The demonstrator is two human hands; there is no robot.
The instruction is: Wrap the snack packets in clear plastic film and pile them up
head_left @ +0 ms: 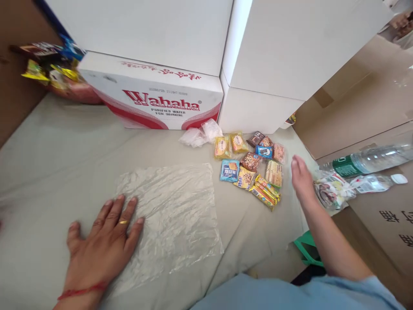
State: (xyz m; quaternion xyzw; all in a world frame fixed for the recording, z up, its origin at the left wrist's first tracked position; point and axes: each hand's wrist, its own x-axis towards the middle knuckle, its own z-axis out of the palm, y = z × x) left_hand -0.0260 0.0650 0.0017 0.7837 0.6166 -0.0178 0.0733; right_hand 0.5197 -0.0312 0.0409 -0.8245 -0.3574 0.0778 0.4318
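My left hand lies flat, palm down, with its fingers spread. It rests over the left edge of a clear plastic bag laid out flat on the pale cloth surface. To the right of a pile of small wrapped snacks, my right hand is seen edge-on, fingers stretched out, with nothing visible in it. Among the snacks are a blue biscuit packet, yellow packets, brown cookie packets, a pale cracker pack and long yellow-orange sticks.
A Wahaha water carton and white boxes stand behind. Crumpled clear plastic lies by the carton. More snacks sit in a container at back left. Plastic bottles and a green bag are at right.
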